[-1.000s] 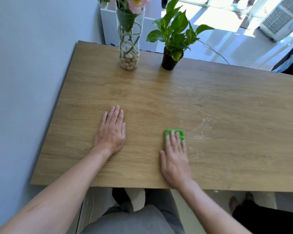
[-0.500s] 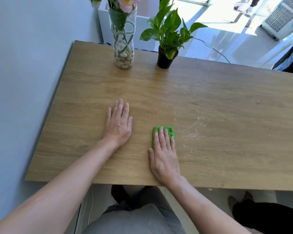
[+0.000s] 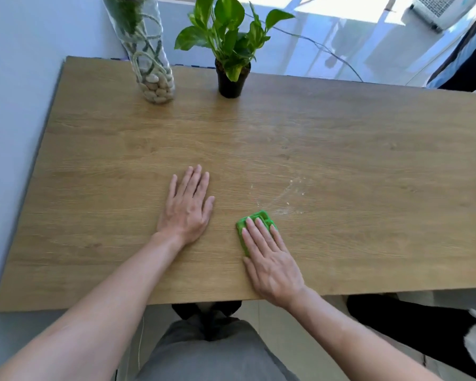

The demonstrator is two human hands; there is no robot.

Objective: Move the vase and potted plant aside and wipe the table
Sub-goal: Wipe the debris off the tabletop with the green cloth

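Flat, with straight fingers, my right hand (image 3: 270, 261) presses the green cloth (image 3: 256, 225) near the tabletop's (image 3: 368, 160) front edge; my left hand (image 3: 186, 207) lies spread beside. I see vase (image 3: 151, 64) and potted plant (image 3: 230, 56) at the far left corner.

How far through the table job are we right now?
Done: vase and potted plant stand at the table's far edge. In hand: right hand presses the green cloth flat; left hand rests open. Left: white crumbs beside the cloth.
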